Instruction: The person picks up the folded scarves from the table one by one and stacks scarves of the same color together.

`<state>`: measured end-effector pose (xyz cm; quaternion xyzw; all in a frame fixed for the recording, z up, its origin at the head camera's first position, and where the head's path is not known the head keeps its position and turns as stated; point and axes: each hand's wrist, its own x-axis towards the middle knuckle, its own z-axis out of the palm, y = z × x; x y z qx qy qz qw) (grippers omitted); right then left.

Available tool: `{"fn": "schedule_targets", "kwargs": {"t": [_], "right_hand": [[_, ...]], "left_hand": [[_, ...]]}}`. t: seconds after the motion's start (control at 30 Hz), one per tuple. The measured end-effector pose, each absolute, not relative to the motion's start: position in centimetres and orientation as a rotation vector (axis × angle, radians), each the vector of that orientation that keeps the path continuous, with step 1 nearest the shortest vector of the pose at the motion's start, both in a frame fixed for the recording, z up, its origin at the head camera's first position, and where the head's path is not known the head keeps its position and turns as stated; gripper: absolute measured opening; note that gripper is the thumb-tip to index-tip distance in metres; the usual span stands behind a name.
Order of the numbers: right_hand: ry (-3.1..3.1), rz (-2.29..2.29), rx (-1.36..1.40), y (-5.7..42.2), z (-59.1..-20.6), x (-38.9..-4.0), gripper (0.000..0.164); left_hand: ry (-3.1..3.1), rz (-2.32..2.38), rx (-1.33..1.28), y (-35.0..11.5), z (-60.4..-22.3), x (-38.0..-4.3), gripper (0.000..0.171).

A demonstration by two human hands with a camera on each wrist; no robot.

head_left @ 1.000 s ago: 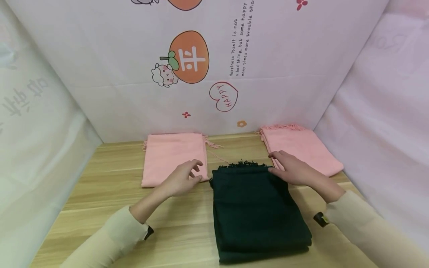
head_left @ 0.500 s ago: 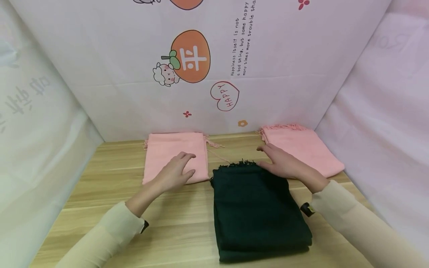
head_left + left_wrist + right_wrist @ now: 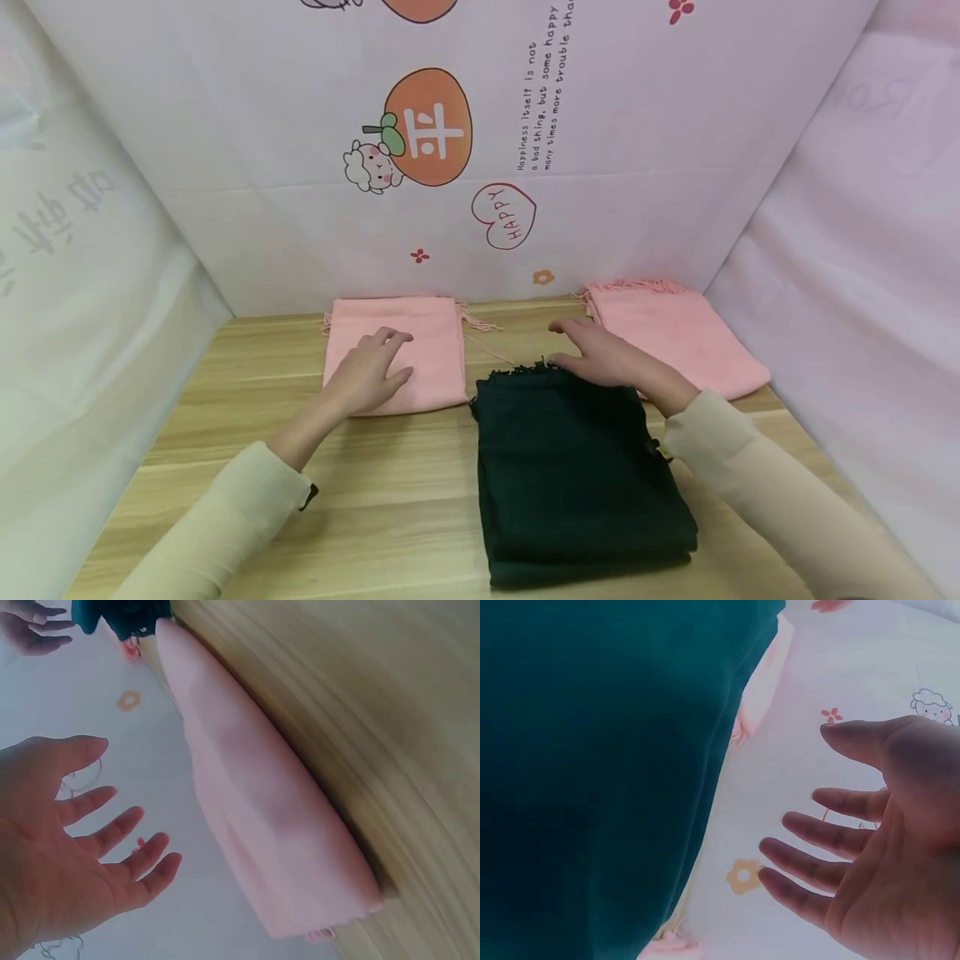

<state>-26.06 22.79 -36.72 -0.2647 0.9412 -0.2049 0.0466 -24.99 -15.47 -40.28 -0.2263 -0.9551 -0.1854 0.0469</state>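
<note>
A folded pink scarf [image 3: 431, 379] with fringe lies at the back left of the table. Above it hovers my left hand [image 3: 367, 375], fingers loosely spread; the left wrist view shows a gap between that hand [image 3: 90, 847] and the pink scarf [image 3: 262, 802]. In the middle lies a folded dark green scarf [image 3: 577, 483], its fringed edge towards the back. Over its far right corner is my right hand [image 3: 607, 354], holding nothing. In the right wrist view the fingers of this hand [image 3: 885, 840] are spread, apart from the green scarf [image 3: 607, 772].
A second folded pink scarf [image 3: 682, 342] lies at the back right, fringe at its far edge. Printed white cloth [image 3: 622, 167] stands behind the wooden table [image 3: 225, 400], and white drapes [image 3: 855, 275] hang at both sides.
My left hand has moved left and slightly back, over the left pink scarf. My right hand has shifted left over the green scarf's far edge. The scarves have not moved.
</note>
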Motion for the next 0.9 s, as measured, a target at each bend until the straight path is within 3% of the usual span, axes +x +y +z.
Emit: {"fn": "schedule_targets", "kwargs": {"t": [0.5,0.9], "right_hand": [[2.705,-0.719,-0.764,19.0,-35.9,-28.9,0.055],[2.542,-0.821,-0.582,16.2,-36.1,-31.7,0.066]], "left_hand": [[-2.930,-0.839,-0.570,-19.4,-39.9,-26.7,0.062],[-3.052,-0.973,-0.360,-23.2,-40.9,-28.6,0.077]]}}
